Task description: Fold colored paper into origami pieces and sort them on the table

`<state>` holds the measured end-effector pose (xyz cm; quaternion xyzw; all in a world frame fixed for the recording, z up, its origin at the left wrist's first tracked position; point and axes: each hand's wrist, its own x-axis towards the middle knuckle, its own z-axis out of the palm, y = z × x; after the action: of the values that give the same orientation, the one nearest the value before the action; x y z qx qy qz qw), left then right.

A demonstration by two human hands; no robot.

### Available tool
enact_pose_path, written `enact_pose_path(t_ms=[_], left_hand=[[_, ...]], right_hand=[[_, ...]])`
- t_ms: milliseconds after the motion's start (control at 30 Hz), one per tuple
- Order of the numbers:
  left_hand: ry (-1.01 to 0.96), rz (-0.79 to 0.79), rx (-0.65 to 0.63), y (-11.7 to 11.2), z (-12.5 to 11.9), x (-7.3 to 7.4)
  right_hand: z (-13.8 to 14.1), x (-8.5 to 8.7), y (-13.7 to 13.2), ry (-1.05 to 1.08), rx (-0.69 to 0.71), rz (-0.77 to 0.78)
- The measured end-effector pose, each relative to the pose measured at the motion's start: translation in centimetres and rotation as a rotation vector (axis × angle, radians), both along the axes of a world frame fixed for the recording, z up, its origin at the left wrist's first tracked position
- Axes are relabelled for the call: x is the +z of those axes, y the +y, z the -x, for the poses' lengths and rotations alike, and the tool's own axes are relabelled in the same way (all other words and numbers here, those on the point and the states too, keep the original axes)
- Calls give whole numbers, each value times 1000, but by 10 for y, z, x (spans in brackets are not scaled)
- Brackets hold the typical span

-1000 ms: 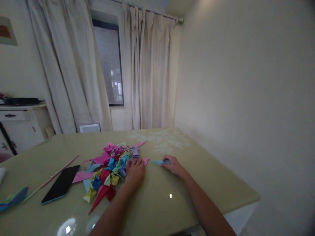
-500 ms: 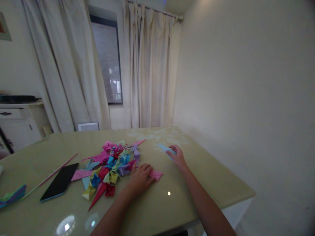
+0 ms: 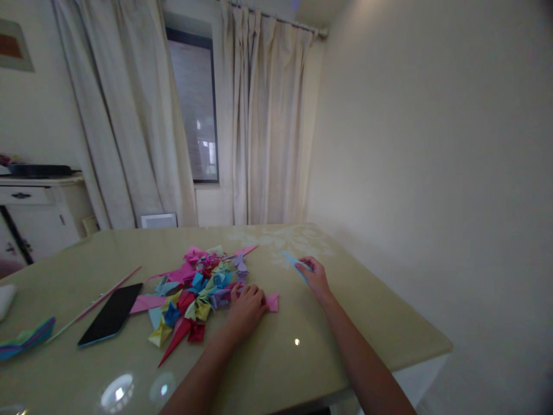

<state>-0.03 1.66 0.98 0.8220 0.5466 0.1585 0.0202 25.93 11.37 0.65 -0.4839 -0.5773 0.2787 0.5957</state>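
My right hand [image 3: 316,278] pinches a light blue folded paper [image 3: 290,258], held a little above or on the table, right of the pile. Its narrow end points to the far left. My left hand [image 3: 248,304] rests at the right edge of the pile, fingers curled over a pink folded paper [image 3: 272,302]. Part of that pink paper sticks out to the right; the rest is under the fingers. Beside it lies the pile of origami pieces [image 3: 201,305] in pink, red, blue, yellow, green and purple, some with long pointed ends.
A black tablet-like slab [image 3: 111,314] lies left of the pile. A thin pink and green stick [image 3: 95,304] runs beyond it. Colourful folded paper [image 3: 29,340] lies at far left, near a white object [image 3: 6,300]. The glossy table [image 3: 276,369] borders a wall [image 3: 432,173] at right.
My left hand has drawn the pink paper slightly closer to the pile, and less of it shows. The blue paper has turned a little in my right hand. The view has shifted slightly left.
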Motion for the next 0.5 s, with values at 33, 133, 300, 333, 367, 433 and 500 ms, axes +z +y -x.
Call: enact_pose_path(t_ms=[33,133,300,333,367,433,500], left_hand=[[-2,-14,9,-1,0,1],[5,-72,92,-3,2,4],[-38,-37,180,-1,4,1],[-53,-30,175,-1,3,0],[-67,-30,168,0,2,-1],[-89,-41,150,0,0,-2],[-108,-52,124,0,-1,-1]], right_hand=[[0,0,0,-1,-1,0],[0,0,0,-1,-9,7],[2,-3,1,6,3,23],[3,-3,0,8,9,25],[3,-3,0,12,16,26],[4,-3,-1,24,32,31],[5,-2,-2,46,47,37]])
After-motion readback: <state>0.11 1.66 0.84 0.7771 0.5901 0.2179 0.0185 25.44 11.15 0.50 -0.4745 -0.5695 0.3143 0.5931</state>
